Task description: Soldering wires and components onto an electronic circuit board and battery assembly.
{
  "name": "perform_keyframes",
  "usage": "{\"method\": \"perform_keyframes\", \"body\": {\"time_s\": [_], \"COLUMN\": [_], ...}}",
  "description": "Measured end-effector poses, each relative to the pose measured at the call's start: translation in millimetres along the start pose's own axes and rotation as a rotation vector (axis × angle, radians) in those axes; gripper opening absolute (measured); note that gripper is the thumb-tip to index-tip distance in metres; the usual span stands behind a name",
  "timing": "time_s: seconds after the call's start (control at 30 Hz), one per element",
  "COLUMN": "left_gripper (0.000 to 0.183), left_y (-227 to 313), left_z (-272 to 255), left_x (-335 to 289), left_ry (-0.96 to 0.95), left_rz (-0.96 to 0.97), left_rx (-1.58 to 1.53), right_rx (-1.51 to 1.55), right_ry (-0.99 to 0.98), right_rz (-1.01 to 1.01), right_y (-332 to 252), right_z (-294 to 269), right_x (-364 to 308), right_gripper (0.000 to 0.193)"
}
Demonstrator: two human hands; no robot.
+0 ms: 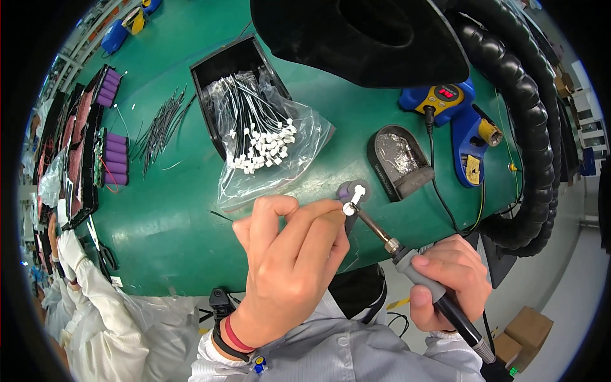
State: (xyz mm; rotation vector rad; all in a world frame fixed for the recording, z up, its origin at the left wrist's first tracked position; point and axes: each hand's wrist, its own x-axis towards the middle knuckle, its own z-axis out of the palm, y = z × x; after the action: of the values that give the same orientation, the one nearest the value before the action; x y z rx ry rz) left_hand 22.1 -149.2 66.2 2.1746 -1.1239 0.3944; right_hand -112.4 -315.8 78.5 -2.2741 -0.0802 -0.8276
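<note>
My right hand is wrapped round the grey and black handle of a soldering iron. The iron's metal tip points up and left, meeting a small white piece with rounded ends. Thumb and fingers of my left hand are pinched together at the lower end of that piece; what sits between the fingertips is too small to make out. Under the piece, a purple round-ended object shows partly. Beyond my left hand, a black bin holds a clear bag of black wires with white connectors.
A blue soldering station and iron stand are at right, beside a black tray of solder scraps. Loose wires, purple cell packs and scissors lie left. A black hood hangs overhead. A co-worker's white sleeve is lower left.
</note>
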Motion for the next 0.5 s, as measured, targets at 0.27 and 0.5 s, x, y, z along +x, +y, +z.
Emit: {"method": "perform_keyframes", "body": {"time_s": [0.27, 0.5], "left_gripper": [0.031, 0.031], "left_y": [-1.2, -1.9], "left_z": [-0.8, 0.4], "left_x": [0.1, -0.5], "left_ry": [-0.013, -0.014], "left_rz": [0.000, -0.003], "left_rx": [-0.010, -0.014], "right_rx": [-0.061, -0.093], "right_ry": [-0.008, -0.042], "right_rz": [0.038, 0.021], "right_y": [-5.5, -10.0], "right_z": [2.4, 1.7], "right_x": [-1.5, 2.2], "right_gripper": [0.023, 0.022]}}
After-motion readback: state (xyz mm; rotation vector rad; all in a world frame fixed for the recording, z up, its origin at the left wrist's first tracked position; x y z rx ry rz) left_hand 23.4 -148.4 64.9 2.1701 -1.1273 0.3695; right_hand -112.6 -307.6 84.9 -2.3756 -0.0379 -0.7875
